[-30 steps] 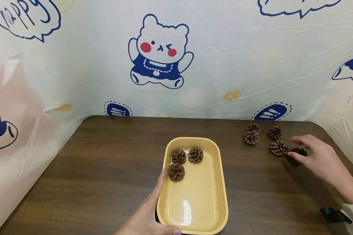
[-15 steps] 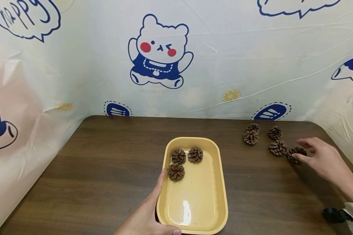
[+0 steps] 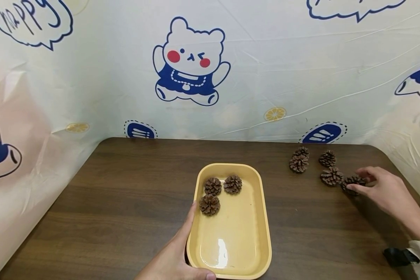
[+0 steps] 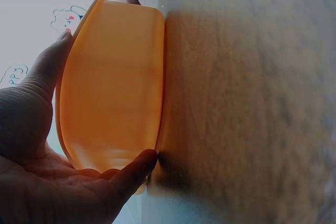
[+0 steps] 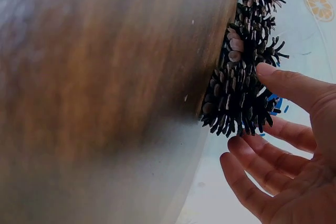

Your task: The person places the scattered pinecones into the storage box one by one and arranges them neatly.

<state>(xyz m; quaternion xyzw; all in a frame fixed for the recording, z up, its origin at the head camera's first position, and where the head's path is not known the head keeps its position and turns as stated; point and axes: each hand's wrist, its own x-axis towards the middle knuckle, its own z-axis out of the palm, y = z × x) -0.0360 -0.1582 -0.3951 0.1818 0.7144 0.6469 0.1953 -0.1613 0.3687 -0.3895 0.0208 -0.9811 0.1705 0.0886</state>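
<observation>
In the head view my left hand holds the near left corner of a yellow plastic tray, its thumb at the near end and a finger along the left side. The left wrist view shows the outside of that tray against the palm. Three brown pine cones, one being the nearest pine cone, lie in the tray's far left part. At right, my right hand grips a pine cone on the table. Its thumb overlaps the cone, with fingertips right at the opposite side.
Several other pine cones stand at the table's back right: one cone right beside the gripped one, another behind it, and a pair farther left. A printed sheet rises behind the dark wooden table.
My right hand shifted slightly right, uncovering more of the pine cone, then its fingers came closer round it. The left hand, tray and other cones stay put.
</observation>
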